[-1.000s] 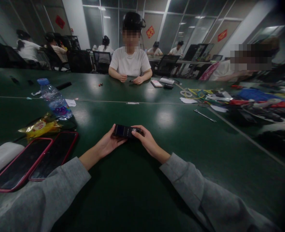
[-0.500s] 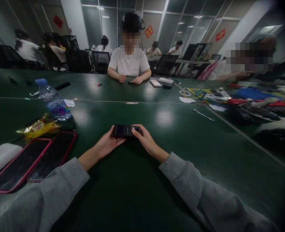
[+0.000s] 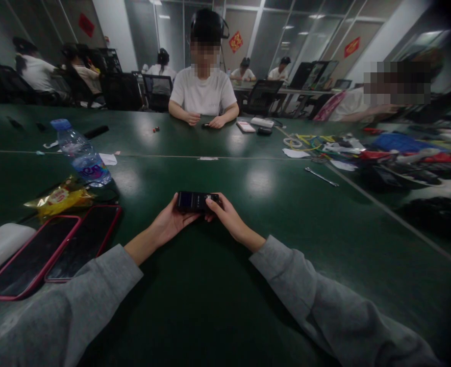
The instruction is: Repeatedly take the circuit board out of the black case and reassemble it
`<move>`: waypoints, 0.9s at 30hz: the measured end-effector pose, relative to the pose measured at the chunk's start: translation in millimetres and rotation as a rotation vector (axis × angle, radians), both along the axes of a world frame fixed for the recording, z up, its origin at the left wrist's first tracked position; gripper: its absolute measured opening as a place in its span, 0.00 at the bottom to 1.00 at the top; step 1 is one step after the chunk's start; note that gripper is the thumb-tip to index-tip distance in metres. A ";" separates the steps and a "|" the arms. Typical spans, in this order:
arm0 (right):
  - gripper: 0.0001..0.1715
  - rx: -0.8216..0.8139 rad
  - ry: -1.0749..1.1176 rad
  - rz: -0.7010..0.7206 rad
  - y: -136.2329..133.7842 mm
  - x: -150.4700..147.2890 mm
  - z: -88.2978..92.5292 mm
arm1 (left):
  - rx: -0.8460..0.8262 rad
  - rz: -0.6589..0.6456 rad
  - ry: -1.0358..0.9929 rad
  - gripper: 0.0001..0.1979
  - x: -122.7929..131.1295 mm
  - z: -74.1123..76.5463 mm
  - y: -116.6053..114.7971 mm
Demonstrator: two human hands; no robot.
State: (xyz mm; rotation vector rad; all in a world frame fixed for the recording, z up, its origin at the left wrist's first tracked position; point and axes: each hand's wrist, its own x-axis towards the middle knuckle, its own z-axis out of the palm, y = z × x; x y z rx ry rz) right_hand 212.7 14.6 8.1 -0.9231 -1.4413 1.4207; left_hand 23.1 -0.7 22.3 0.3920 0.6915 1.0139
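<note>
A small black handheld device with a dark screen on its left half and small buttons on its right is held just above the green table. My left hand is closed around its left end, fingers beneath and thumb along the edge. On the other end, my right hand grips it, with the thumb lying over the button area. What kind of device it is cannot be made out. Its underside is hidden by my fingers.
To the left are two red-edged phones, a white case, a yellow snack packet and a tilted-looking plastic bottle. A wrench lies right, near tangled cables. A person sits opposite.
Both hands and the device appear slightly higher and further left, with the device's face a bit more visible. The right thumb has shifted slightly over the buttons. The whole view has moved a little.
</note>
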 end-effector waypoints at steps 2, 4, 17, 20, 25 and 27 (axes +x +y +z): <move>0.18 -0.003 0.002 0.001 -1.0 0.0 1.0 | -0.007 0.002 -0.001 0.24 0.2 0.8 -0.4; 0.18 -0.003 0.010 -0.005 -2.0 0.4 2.3 | -0.014 0.007 0.005 0.24 -0.4 0.4 -0.5; 0.17 -0.063 0.136 -0.004 1.1 4.0 -2.9 | 0.089 0.004 0.113 0.25 2.4 -3.7 -0.7; 0.18 -0.077 0.134 -0.016 0.0 4.3 -0.5 | 0.075 0.016 0.095 0.25 0.7 -5.5 0.3; 0.17 -0.065 0.138 -0.016 -0.6 3.7 0.6 | 0.074 0.037 0.062 0.23 -0.4 -11.5 2.6; 0.17 -0.058 0.137 -0.008 -0.4 3.5 0.4 | 0.080 0.035 0.052 0.23 0.0 -11.9 2.4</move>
